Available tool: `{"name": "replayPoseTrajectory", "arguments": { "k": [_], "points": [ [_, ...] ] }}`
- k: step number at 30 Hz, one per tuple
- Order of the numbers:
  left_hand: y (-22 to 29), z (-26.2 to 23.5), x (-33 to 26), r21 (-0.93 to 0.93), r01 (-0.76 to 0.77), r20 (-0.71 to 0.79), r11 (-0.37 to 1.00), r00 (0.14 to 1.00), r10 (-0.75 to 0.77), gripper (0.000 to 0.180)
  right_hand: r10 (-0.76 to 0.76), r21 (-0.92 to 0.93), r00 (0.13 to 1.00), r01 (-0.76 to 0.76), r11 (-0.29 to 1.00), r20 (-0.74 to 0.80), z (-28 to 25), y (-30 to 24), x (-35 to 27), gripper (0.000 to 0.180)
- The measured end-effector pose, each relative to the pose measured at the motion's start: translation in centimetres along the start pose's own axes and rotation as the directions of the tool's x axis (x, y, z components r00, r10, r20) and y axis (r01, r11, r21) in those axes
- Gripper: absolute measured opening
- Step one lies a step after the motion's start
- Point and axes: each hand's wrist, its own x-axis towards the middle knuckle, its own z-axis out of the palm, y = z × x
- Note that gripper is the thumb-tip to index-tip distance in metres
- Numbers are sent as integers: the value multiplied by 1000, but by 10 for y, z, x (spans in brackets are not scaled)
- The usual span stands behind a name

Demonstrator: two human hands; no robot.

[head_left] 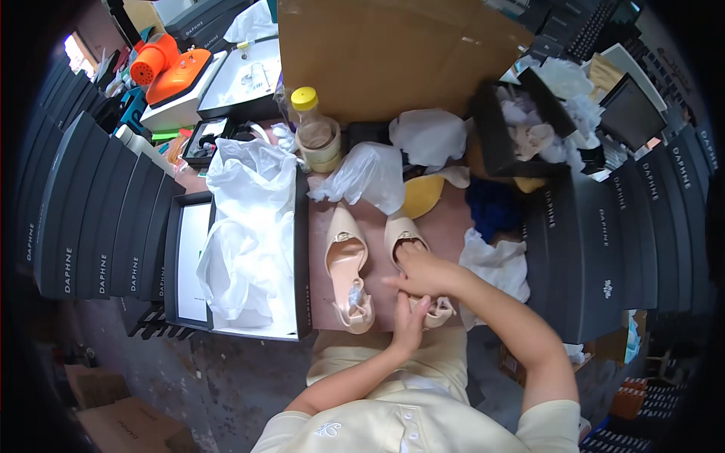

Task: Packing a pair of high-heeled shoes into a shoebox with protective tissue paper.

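Two beige pointed shoes with ankle straps and a small ornament on the toe lie side by side, toes away from me. The left shoe [346,264] shows its pale insole and has a small clear plastic wad at its heel. My right hand [427,270] reaches over the right shoe [398,226]. Its fingers dip into the opening behind the toe, where their tips are hidden, and its thumb points left. Low on the same shoe, my left hand [408,325] is closed on the side near the heel. The right hand covers the middle of this shoe.
An open black shoebox [302,264] with white tissue [253,226] stands left. Behind the shoes are plastic bags [370,177], a yellow pad [423,196] and a yellow-capped bottle [305,102]. Dark blue cloth [492,208] and crumpled paper [495,264] lie right. Black shoeboxes [581,249] flank both sides.
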Motion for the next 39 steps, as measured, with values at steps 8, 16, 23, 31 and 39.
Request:
{"name": "replayPoseTrajectory", "arguments": {
  "k": [8, 16, 23, 31, 39],
  "points": [
    [10, 13, -5, -125, -85, -80, 988, 994, 75, 79, 184, 27, 982, -185, 982, 47, 0, -16, 29, 64],
    [1, 6, -8, -89, -113, -38, 990, 993, 110, 70, 237, 5, 971, -238, 971, 41, 2, -18, 32, 70],
    [2, 5, 3, 45, -212, -74, 976, 974, 214, 62, 123, -63, 992, -124, 990, -15, -1, -18, 22, 74],
    [20, -21, -43, 345, -295, 99, 891, 956, 278, 67, 147, 654, 894, 188, 733, -423, -39, -30, -91, 51],
    [35, -96, -114, 591, -323, 31, 739, 924, 380, 48, 474, 670, 634, 94, 736, -611, 80, -39, -99, 69]
  ]
}}
